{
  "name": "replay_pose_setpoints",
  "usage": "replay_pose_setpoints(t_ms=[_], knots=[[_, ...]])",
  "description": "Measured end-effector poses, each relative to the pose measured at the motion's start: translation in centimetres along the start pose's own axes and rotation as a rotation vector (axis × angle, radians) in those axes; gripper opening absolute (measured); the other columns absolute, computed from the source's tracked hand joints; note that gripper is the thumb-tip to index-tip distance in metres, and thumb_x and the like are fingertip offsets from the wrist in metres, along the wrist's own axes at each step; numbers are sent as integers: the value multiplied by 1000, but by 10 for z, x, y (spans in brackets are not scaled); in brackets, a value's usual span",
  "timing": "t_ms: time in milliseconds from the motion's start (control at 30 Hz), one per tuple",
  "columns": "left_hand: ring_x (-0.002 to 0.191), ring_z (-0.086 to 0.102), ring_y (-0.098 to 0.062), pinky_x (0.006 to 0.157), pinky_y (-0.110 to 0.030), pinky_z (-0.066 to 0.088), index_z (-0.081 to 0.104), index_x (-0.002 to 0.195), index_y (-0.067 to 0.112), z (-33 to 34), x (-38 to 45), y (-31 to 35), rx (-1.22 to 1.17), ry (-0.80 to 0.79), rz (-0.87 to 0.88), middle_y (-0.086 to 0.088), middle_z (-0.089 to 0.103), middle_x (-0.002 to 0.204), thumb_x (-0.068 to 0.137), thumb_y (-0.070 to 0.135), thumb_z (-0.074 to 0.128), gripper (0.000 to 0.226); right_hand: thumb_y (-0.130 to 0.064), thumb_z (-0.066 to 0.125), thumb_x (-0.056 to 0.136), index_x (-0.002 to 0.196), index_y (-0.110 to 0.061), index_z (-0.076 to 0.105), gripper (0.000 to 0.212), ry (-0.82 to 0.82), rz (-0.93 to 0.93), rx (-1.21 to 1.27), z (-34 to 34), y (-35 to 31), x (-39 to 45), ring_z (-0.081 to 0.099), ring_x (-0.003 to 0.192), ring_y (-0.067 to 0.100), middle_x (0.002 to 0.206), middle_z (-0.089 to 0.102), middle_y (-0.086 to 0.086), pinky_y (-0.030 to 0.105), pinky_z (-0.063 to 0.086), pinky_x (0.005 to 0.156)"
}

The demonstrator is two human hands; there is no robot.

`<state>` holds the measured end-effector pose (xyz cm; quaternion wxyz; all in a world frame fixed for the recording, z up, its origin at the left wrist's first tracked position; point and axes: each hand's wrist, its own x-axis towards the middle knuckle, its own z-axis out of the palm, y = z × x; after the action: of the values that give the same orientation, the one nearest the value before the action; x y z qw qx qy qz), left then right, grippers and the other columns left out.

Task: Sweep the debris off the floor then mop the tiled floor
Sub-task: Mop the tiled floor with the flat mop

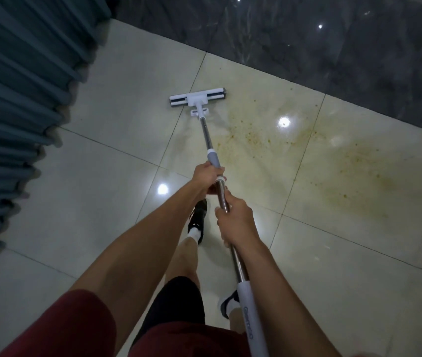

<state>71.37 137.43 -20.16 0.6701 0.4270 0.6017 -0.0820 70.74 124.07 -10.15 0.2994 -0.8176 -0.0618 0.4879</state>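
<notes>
Stained tiled floor (pixel 307 228) under mop (pixel 198 97), both hands gripping.

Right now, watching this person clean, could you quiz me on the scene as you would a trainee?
1. True or false: both hands grip the mop handle.
2. Which hand is nearer the mop head: A) left hand, B) right hand?
3. Fill in: the yellowish stain lies to the ____ of the mop head.

Key: 1. True. 2. A, the left hand sits just below the grey collar. 3. Right; the mop head rests on the tiled floor beside it, near the blue curtain.
</notes>
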Motion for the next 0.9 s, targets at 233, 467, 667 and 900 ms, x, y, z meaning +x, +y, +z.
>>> replay_pose_setpoints(t_ms=[233, 467, 667, 900], knots=[[68, 65, -30, 69, -46, 62, 61, 107, 4, -35, 88, 126, 59, -56, 42, -20, 67, 91, 95, 14, 68, 17, -17, 52, 98, 151, -39, 39, 59, 60, 11, 27, 7, -109, 108, 58, 68, 21, 105, 68, 15, 37, 58, 65], [65, 63, -25, 56, -37, 55, 59, 107, 5, -57, 176, 218, 94, -91, 97, -16, 66, 87, 98, 15, 64, 14, -18, 50, 100, 148, -38, 43, 53, 64, 18, 99, 17, -184, 210, 54, 50, 20, 91, 61, 11, 24, 46, 40], [65, 62, -24, 57, -37, 55, 56, 106, 3, -58, 212, 262, 129, -81, 90, -15, 65, 87, 100, 16, 62, 16, -17, 48, 100, 147, -36, 43, 51, 68, 8, 60, 12, -218, 253, 55, 55, 22, 85, 59, 9, 26, 50, 44], [71, 67, -30, 56, -38, 56, 61, 110, 0, -50, 190, 217, 235, -55, 27, -20, 71, 98, 98, 18, 64, 22, -17, 44, 102, 152, -37, 33, 55, 51, 60, -62, 22, -186, 213, 60, 59, 22, 104, 61, 10, 35, 58, 46]])
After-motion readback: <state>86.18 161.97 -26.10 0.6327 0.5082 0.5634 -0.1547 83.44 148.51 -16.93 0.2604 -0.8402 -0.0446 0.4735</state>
